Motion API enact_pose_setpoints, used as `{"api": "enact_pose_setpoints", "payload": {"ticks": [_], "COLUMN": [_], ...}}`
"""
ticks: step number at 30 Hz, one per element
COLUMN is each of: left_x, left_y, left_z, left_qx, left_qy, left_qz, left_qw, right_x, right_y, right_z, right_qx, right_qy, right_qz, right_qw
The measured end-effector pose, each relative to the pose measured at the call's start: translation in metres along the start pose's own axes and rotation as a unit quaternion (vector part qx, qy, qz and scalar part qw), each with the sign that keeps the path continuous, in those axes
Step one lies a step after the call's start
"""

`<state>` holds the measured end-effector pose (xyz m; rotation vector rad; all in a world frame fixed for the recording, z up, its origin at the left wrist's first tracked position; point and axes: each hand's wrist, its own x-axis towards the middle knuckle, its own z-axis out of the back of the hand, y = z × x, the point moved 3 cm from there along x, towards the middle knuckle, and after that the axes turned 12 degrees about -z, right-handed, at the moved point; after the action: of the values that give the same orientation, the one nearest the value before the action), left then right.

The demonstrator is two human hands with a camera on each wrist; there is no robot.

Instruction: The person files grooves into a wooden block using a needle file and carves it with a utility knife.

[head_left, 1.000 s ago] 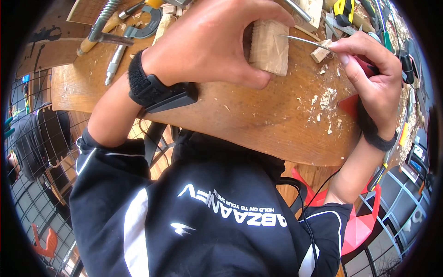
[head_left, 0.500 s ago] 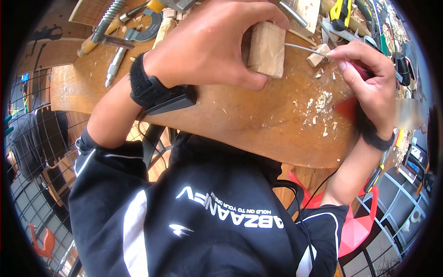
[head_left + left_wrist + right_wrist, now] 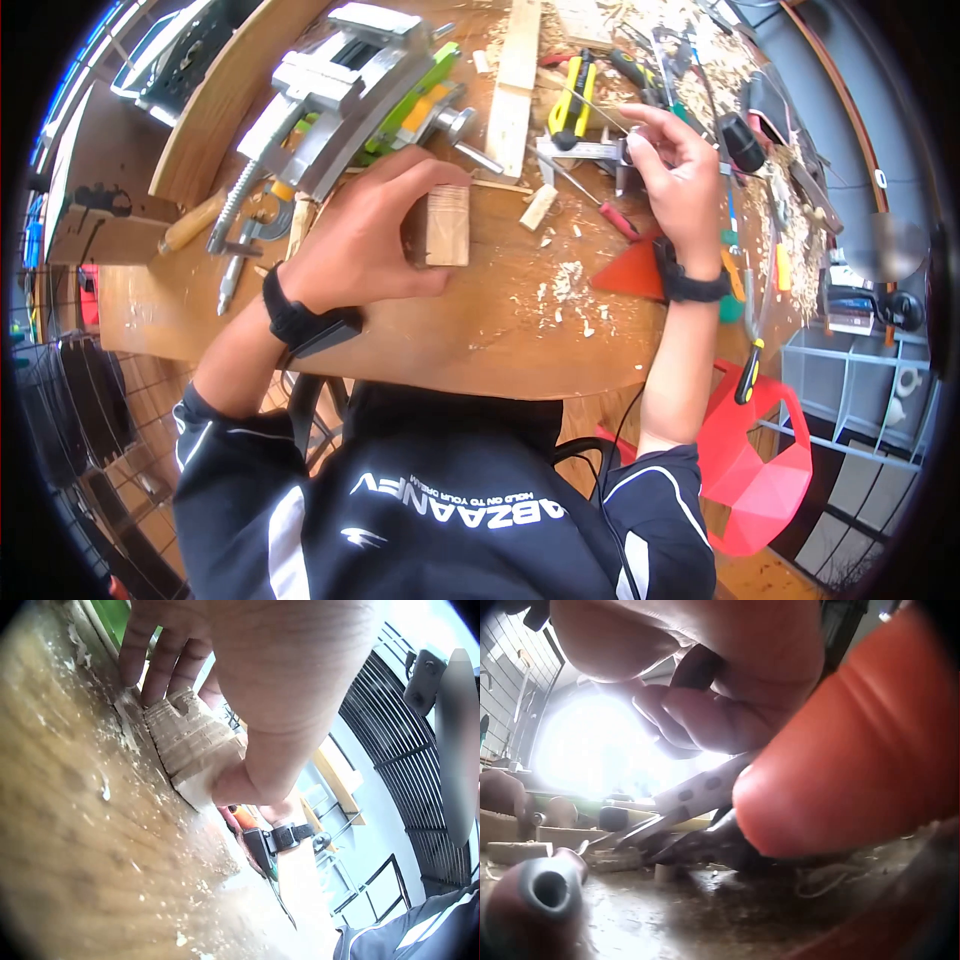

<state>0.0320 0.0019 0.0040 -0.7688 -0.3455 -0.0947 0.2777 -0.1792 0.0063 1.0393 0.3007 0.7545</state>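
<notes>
In the head view my left hand (image 3: 365, 235) grips a rectangular wood block (image 3: 447, 228) from its left side, thumb below and fingers above. Up close in the left wrist view, the block's notched face (image 3: 184, 735) shows, and the block sits at the tabletop. To the right, apart from the block, my right hand (image 3: 680, 180) pinches a thin metal tool (image 3: 603, 109) whose slender shaft points up and left. A dark end of it (image 3: 697, 667) shows inside the curled fingers in the right wrist view; the rest of its handle is hidden.
A bench vise (image 3: 350, 85) stands back left. Around the right hand lie a yellow utility knife (image 3: 575, 100), a caliper (image 3: 590, 150), a red-handled tool (image 3: 620, 222) and an orange-red piece (image 3: 630, 270). Wood shavings (image 3: 568, 285) and a small wood offcut (image 3: 538, 207) lie mid-table.
The head view has swung up, showing more of the bench. My right hand has drawn the tool's tip away from the block's right side. The left hand keeps its grip.
</notes>
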Motion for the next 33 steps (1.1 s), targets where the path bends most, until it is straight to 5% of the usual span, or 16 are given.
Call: {"api": "enact_pose_setpoints", "payload": {"ticks": [5, 14, 33], "left_x": [0.002, 0.004, -0.003], "left_y": [-0.003, -0.005, -0.002], "left_z": [0.003, -0.001, 0.004], "left_qx": [-0.01, 0.019, 0.009], "left_qy": [0.023, 0.007, 0.024], "left_qz": [0.025, -0.014, -0.009], "left_qw": [0.999, 1.0, 1.0], "right_x": [0.01, 0.006, 0.01], "right_y": [-0.022, -0.016, -0.036], "right_z": [0.009, 0.017, 0.013], "right_qx": [0.064, -0.071, -0.213], "right_qy": [-0.093, -0.185, -0.168], "right_qz": [-0.013, 0.052, 0.047], "right_qw": [0.994, 0.979, 0.961]}}
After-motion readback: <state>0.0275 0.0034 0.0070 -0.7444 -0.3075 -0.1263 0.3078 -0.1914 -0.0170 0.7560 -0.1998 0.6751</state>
